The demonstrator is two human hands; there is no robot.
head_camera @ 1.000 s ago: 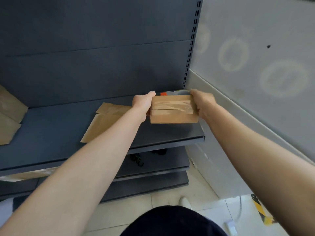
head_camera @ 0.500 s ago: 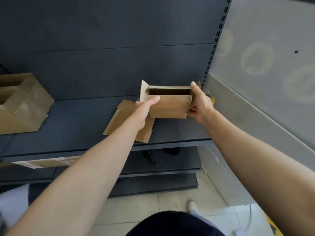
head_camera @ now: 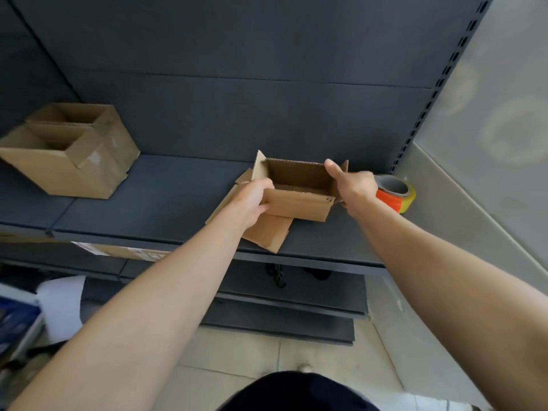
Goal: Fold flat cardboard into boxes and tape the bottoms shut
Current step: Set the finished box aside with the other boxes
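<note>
Both hands, left hand and right hand, grip the open box above the flat cardboard, beside the tape roll.

1. Soft, even light fills the scene. The pale wall on the right is brightest and carries faint ring-shaped patches of light.
2. The dark shelf and its back panel look dim, with no glare.
3. Shadows are weak, with only a faint one beneath the small box.
4. Wide-angle bending tilts the shelf post, and the lower left corner is smeared.
</note>
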